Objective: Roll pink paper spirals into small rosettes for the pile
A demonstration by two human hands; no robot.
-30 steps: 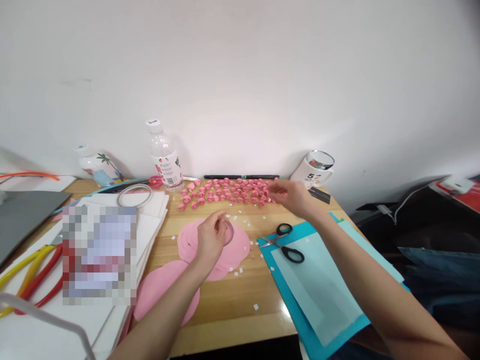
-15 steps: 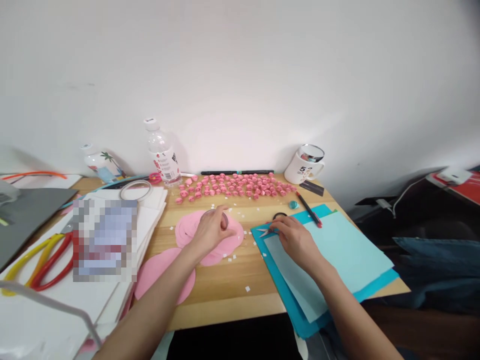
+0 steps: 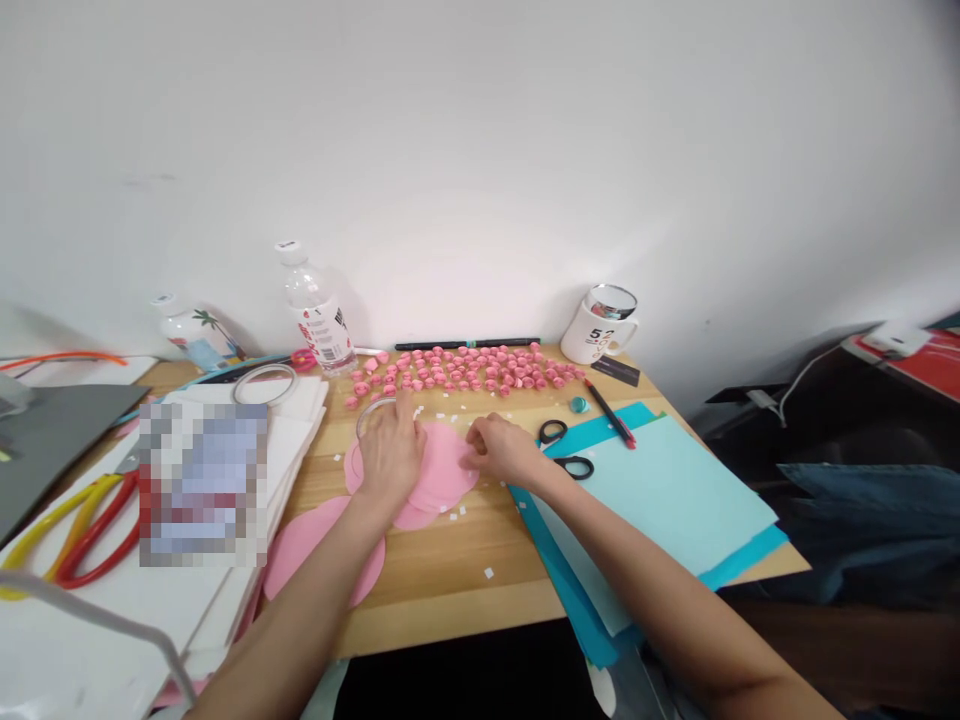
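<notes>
My left hand (image 3: 391,452) rests on a stack of pink paper discs (image 3: 442,470) on the wooden desk, index finger stretched forward beside a clear tape ring (image 3: 370,412). My right hand (image 3: 504,452) pinches the right edge of the top pink disc. Black-handled scissors (image 3: 564,448) lie just right of that hand on blue paper sheets (image 3: 667,490). Several small pink rolled paper pieces (image 3: 465,372) lie in rows behind the hands.
A white mug (image 3: 602,326), a pen (image 3: 609,411) and a small teal cap (image 3: 578,404) are at the back right. Two bottles (image 3: 313,313), a second tape ring (image 3: 264,384), white sheets (image 3: 300,440) and red and yellow scissors (image 3: 71,530) lie left. Another pink disc (image 3: 315,545) sits near the front edge.
My right hand went from the rolled pieces to the scissors, then left to the pink disc's edge; the scissors lie on the blue paper. My left hand shifted left with the tape ring.
</notes>
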